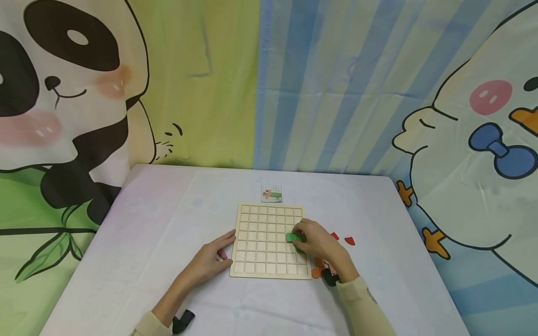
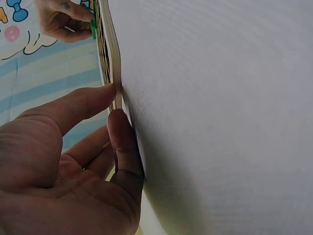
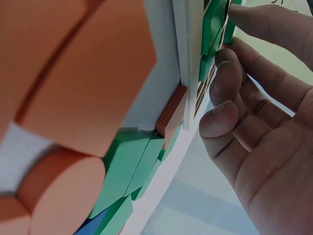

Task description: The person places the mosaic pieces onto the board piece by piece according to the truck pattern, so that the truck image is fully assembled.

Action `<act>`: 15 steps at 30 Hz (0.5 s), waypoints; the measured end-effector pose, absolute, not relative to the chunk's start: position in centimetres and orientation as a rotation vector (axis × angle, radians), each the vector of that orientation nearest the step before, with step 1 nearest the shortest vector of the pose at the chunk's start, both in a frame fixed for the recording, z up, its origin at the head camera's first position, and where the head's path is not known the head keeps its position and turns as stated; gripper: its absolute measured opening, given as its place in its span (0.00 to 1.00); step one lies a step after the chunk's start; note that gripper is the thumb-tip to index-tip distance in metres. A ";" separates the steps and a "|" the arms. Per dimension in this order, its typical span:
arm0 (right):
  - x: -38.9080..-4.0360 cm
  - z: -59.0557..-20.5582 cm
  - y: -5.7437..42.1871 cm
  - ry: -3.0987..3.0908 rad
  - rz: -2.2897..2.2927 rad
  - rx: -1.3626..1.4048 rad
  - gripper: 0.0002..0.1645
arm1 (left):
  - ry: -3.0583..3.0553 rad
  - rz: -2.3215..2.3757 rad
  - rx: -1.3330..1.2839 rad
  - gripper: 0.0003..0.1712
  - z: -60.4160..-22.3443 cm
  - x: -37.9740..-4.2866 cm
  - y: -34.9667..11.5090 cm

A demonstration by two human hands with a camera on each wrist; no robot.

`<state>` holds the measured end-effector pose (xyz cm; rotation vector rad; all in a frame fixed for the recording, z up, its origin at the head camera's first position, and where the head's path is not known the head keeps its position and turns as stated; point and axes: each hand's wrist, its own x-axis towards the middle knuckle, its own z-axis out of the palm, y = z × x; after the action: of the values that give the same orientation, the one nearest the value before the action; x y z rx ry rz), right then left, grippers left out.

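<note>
A pale square board [image 1: 260,256] with a grid of recessed cells lies on the table. At its left edge, my left hand [image 1: 210,256] rests thumb and fingertips against the rim; the left wrist view shows the thumb [image 2: 93,103] touching it. Over the board's right side, my right hand [image 1: 315,238] pinches a green tile [image 3: 229,32] between thumb and fingers. Beside that tile, other green tiles [image 3: 211,27] sit on the board, partly hidden by the hand in the head view.
Orange pieces [image 1: 316,273] lie right of the board, partly under the right wrist. Green pieces [image 3: 122,169] are with them. Farther right is a red piece [image 1: 350,241]. Behind the board lies a small picture card [image 1: 271,193]. Cartoon-printed curtains [image 1: 210,93] hang beyond the white table [image 1: 176,210].
</note>
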<state>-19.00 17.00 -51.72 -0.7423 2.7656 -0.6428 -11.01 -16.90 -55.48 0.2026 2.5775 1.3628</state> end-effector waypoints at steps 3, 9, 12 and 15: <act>-19.0 -51.7 16.9 2.763 -0.646 -0.739 0.13 | 2.571 1.357 0.193 0.42 -55.5 -11.0 -16.9; -19.0 -51.7 16.8 2.775 -0.621 -0.741 0.13 | 2.556 1.357 0.198 0.42 -55.5 -11.1 -16.9; -19.0 -51.6 16.9 2.779 -0.602 -0.734 0.13 | 2.557 1.360 0.198 0.42 -55.5 -11.1 -16.9; -19.0 -51.7 16.8 2.780 -0.592 -0.722 0.13 | 2.553 1.361 0.191 0.42 -55.6 -11.2 -16.9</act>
<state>-19.01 16.83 -51.71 -0.7218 2.7797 -0.5924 -11.16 -16.90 -55.62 0.1913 2.5535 1.3612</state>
